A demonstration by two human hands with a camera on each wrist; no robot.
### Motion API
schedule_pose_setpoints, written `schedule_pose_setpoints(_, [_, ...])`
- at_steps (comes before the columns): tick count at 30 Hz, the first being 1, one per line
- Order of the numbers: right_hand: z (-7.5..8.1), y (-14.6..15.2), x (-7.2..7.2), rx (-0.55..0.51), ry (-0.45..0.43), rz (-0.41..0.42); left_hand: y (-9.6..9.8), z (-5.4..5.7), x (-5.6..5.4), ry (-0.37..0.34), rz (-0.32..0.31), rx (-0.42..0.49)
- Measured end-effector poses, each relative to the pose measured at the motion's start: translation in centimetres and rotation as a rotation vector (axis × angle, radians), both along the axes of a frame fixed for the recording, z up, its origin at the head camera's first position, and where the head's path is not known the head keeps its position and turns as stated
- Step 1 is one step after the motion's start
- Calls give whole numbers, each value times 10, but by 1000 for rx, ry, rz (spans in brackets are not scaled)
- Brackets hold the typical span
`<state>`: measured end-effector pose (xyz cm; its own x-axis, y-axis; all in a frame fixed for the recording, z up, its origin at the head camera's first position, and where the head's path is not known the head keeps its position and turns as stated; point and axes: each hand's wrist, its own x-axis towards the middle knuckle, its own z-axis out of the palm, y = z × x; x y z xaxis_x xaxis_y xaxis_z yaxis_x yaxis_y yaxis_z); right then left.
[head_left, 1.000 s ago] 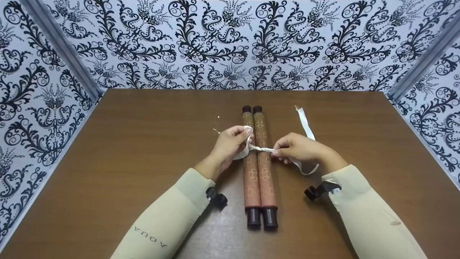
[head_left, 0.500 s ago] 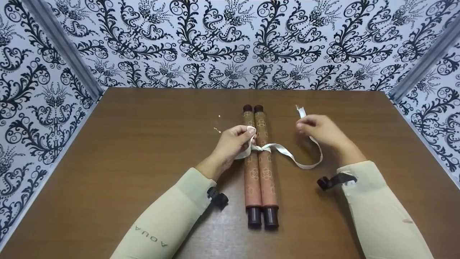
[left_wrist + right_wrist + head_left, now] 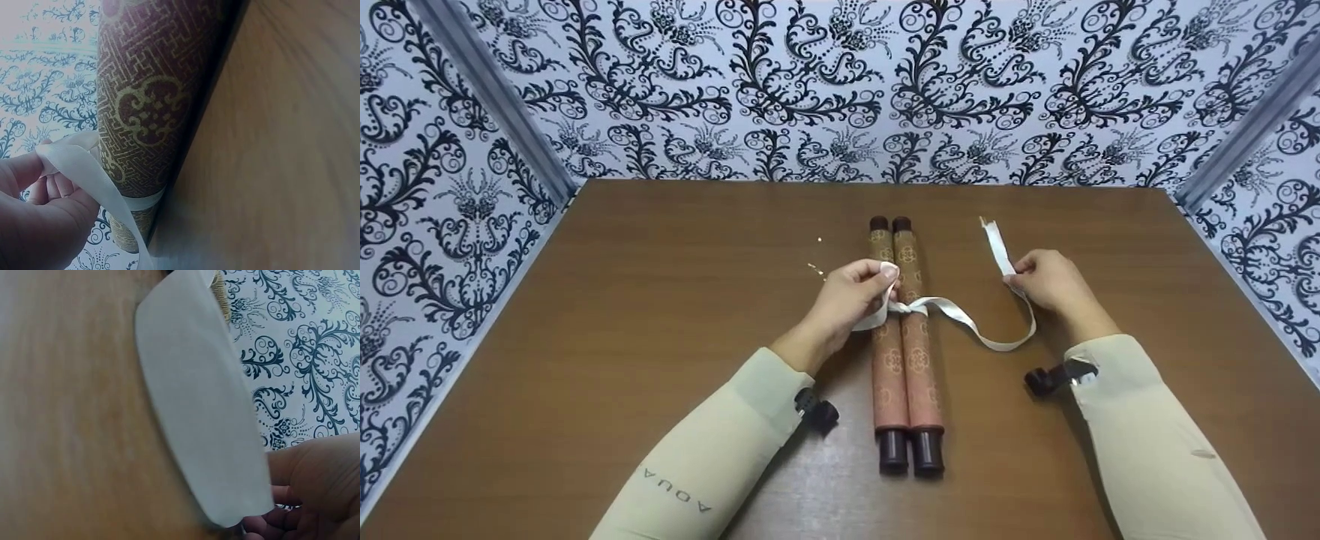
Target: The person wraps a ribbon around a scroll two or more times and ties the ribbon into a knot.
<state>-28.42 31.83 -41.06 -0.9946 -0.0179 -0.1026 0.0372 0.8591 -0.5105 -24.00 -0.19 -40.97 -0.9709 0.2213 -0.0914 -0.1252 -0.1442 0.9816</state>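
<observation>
Two rolled scrolls, a left one (image 3: 889, 375) and a right one (image 3: 921, 375), lie side by side with dark end knobs, their covers patterned in gold. A white ribbon (image 3: 994, 346) crosses both and is knotted over them. My left hand (image 3: 844, 300) pinches a loop of the ribbon just left of the knot; the left wrist view shows this ribbon loop (image 3: 84, 169) beside the patterned scroll (image 3: 152, 101). Off to the right, my right hand (image 3: 1054, 285) pinches the ribbon's long tail below its frayed end. In the right wrist view, the ribbon (image 3: 197, 394) runs broad to those fingertips.
Beneath everything is a brown wooden table (image 3: 660, 300). Walls (image 3: 825, 90) with a black and white scroll pattern rise behind and at both sides. Small gold-coloured specks (image 3: 816, 268) show on the table left of the scrolls.
My right hand has let go of the ribbon near the knot, moved right and taken hold of the tail farther along. The left hand still pinches its loop.
</observation>
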Motion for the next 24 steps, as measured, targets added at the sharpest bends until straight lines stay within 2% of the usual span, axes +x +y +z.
schedule_pose_setpoints(6, [-2,-3,0,3,14,11,1,-1,0,-10,-6,14])
schedule_pose_setpoints(11, [0,-6,2,-74,48,-8,1,0,-1,-9,-6,17])
schedule_pose_setpoints(14, [1,-9,1,-207,46,-38,1,1,0,-9,-4,19])
schedule_pose_setpoints(19, [4,-20,-4,-563,-51,-76,1,2,0,-4,-1,19])
schedule_pose_setpoints(22, [10,-29,-6,-676,-64,-94,0,2,1,2,-8,23])
schedule_pose_setpoints(24, [15,-36,-7,-701,-51,-97,0,2,2,8,-12,26])
